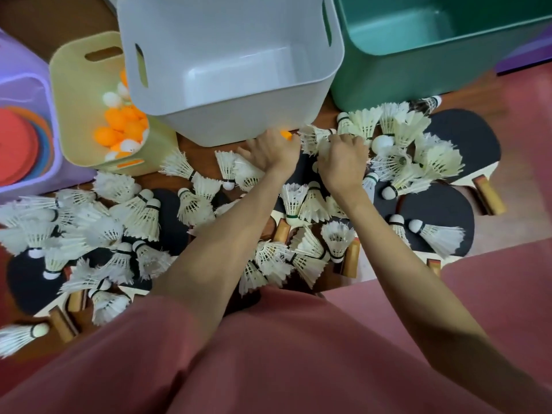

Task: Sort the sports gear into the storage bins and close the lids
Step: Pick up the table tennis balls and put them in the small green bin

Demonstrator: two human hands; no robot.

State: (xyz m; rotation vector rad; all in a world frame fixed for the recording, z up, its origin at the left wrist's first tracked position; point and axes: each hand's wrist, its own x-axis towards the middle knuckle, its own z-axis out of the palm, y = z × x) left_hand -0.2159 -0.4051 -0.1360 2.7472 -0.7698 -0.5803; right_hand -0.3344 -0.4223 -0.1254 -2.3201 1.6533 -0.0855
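Note:
Many white feather shuttlecocks point(140, 216) lie scattered over black table tennis paddles point(466, 135) on the floor. My left hand point(270, 150) reaches down just in front of the empty white bin point(239, 121), its fingers curled round an orange ping-pong ball point(286, 135). Beside it, my right hand point(343, 159) grips a bunch of shuttlecocks point(313, 141) near the bin's front wall. A yellow bin point(74, 85) at the left holds orange and white balls. The green bin point(388, 82) at the right looks empty.
A purple bin point(18, 186) with red and blue flat discs stands at the far left. Wooden paddle handles point(490, 195) stick out among the shuttlecocks. A purple object point(525, 58) lies at the right edge. My pink-clad legs fill the foreground.

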